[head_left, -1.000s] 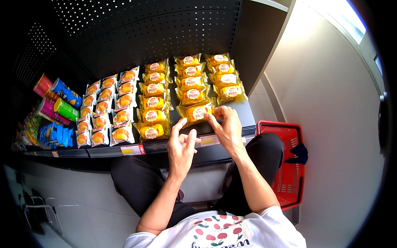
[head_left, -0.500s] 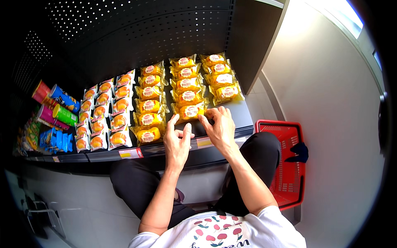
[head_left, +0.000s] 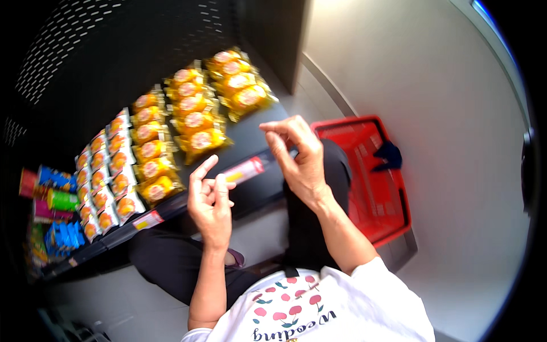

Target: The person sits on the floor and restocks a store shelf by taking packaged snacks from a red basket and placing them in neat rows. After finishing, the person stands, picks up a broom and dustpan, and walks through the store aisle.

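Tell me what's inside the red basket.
Inside the red basket, blurred red inner surfaces show, and a dark blue item sits at its right rim. The right knee covers part of its left side; anything behind it is hidden.

- Head-worn, left of a side-by-side pair, upright and unmirrored.
- Looking steeply down and forward from above the white shirt (head_left: 353, 302).
- Near enough to take in left hand (head_left: 212, 211) and right hand (head_left: 273, 132) whole.
- Facing the shelf (head_left: 245, 137) at far left, with the red basket (head_left: 370, 208) at right.
- Fisheye-wide, bending straight edges toward a dark rim.
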### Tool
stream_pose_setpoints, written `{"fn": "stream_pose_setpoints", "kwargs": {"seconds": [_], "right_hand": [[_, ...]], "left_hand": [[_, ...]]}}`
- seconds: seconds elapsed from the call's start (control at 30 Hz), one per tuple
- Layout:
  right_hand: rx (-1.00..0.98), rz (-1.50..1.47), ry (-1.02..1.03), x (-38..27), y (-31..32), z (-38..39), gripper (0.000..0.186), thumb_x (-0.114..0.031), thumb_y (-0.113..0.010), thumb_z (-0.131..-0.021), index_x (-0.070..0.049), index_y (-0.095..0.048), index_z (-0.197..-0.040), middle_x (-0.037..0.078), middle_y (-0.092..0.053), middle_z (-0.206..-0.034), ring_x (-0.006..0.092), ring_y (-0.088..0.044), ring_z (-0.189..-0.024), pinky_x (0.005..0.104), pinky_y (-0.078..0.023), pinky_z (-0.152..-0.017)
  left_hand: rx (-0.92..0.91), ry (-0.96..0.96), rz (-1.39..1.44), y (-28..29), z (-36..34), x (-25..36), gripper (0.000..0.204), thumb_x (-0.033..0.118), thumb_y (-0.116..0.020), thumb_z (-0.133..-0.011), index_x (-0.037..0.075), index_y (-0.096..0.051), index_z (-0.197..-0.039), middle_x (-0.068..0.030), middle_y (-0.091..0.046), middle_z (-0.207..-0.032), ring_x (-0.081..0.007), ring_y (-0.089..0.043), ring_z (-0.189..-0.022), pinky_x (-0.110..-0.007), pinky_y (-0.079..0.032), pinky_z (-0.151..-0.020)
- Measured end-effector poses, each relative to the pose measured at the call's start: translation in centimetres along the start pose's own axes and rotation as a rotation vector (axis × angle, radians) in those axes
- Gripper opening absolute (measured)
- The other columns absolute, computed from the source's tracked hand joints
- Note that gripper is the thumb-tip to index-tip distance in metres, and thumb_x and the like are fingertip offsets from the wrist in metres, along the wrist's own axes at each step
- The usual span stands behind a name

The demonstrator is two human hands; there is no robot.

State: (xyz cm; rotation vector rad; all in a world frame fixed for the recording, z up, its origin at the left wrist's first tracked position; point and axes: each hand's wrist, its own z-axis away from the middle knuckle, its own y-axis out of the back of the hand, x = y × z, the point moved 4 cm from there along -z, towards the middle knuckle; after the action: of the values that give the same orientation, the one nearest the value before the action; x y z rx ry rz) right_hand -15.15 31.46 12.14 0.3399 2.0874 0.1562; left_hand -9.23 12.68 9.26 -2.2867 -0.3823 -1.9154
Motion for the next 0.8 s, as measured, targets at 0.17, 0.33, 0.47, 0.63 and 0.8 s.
{"fn": "stream_pose_setpoints", "kwargs": {"seconds": [0.17, 0.33, 0.47, 0.63, 0.8], "right_hand": [[0.251, -0.084, -0.328, 6.1, 11.4, 4.9, 0.017, -0.016, -0.063, -0.102, -0.004, -0.072, -0.111, 0.0, -0.069, -0.095, 0.0062, -0.061, -0.082, 0.0209, -0.048, -0.069], [0.345, -0.025, -0.741, 19.3, 21.1, 16.0, 0.021, -0.016, -0.063, -0.1, -0.002, -0.07, -0.114, 0.0, -0.07, -0.09, 0.0067, -0.062, -0.08, 0.0215, -0.048, -0.064], [0.113, 0.394, -0.845, 29.5, 23.1, 27.1, 0.038, -0.025, -0.069, -0.092, -0.002, -0.066, -0.122, 0.018, -0.073, -0.107, 0.029, -0.071, -0.105, 0.0407, -0.055, -0.087], [-0.426, 0.641, -1.016, 32.4, 17.8, 31.1, 0.074, -0.032, -0.078, -0.083, -0.007, -0.045, -0.145, 0.024, -0.069, -0.117, 0.0406, -0.067, -0.109, 0.0491, -0.054, -0.092], [-0.78, 0.855, -1.105, 34.9, 13.8, 33.3, 0.06, -0.031, -0.071, -0.089, -0.009, -0.047, -0.139, 0.027, -0.068, -0.115, 0.0433, -0.067, -0.107, 0.0524, -0.054, -0.091]], "left_hand": [[-0.347, 0.189, 0.177, -3.8, 3.6, -1.5, 0.023, 0.016, -0.055, -0.105, -0.002, -0.064, -0.117, -0.0143, -0.073, -0.103, -0.0105, -0.068, -0.072, -0.019, -0.051, -0.055], [-0.536, 0.306, 0.167, -6.2, 6.7, -3.6, 0.025, 0.019, -0.055, -0.105, -0.003, -0.065, -0.114, -0.0164, -0.074, -0.098, -0.012, -0.069, -0.068, -0.021, -0.053, -0.054], [-0.557, 0.362, 0.119, -7.1, 7.9, -4.3, 0.024, 0.017, -0.056, -0.104, -0.003, -0.065, -0.114, -0.016, -0.074, -0.097, -0.0112, -0.068, -0.067, -0.02, -0.052, -0.054], [-0.584, 0.466, 0.177, -8.2, 8.8, -4.7, 0.022, 0.015, -0.057, -0.103, -0.002, -0.064, -0.115, -0.0147, -0.073, -0.097, -0.0124, -0.069, -0.07, -0.021, -0.053, -0.057], [-0.613, 0.462, 0.203, -9.0, 9.1, -4.4, 0.022, 0.015, -0.059, -0.103, -0.003, -0.063, -0.117, -0.0137, -0.073, -0.099, -0.0123, -0.07, -0.074, -0.021, -0.053, -0.058]]}}
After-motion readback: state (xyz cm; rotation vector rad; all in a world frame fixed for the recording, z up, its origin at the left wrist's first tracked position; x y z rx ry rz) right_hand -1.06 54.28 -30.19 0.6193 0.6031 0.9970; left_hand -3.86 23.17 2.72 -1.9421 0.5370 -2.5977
